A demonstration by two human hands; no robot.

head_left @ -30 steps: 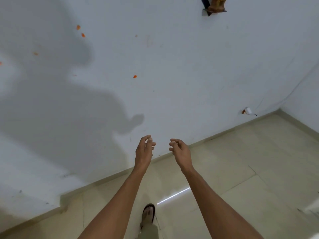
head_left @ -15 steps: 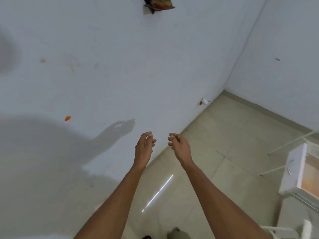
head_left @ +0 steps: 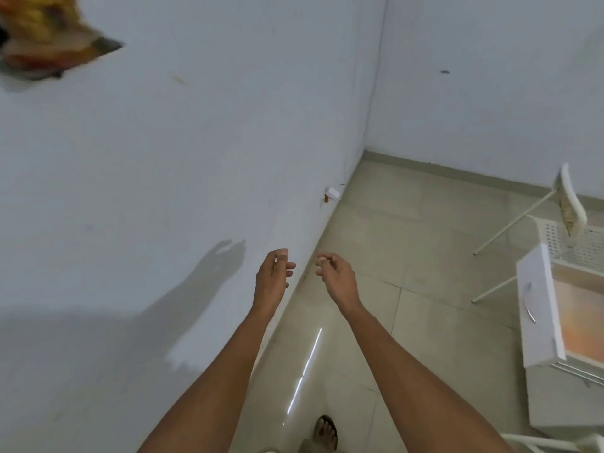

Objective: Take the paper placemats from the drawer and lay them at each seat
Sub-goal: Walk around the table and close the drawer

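Head view: two white walls meet in a corner [head_left: 369, 138] ahead; left wall [head_left: 163, 158] runs close alongside the left arm, tiled floor [head_left: 408, 256] opens to the right up to the far wall skirting. White drawer [head_left: 542, 308] stands pulled out at the right edge, front panel with one curved handle facing the walkway; orange tint inside, but placemats can't be made out. White mesh basket [head_left: 568, 240] just behind it, thin white legs [head_left: 510, 223] angling to the floor.

Left hand [head_left: 273, 279] and right hand [head_left: 336, 276] are both raised mid-air, near each other but apart; fingers loosely curled, holding nothing, touching nothing.

Count: two hands, one drawer, one basket, one sandalled foot [head_left: 325, 431] at bottom, one blurred orange-yellow item [head_left: 49, 37] on the wall top left, one small white fitting [head_left: 332, 193] low on the left wall.
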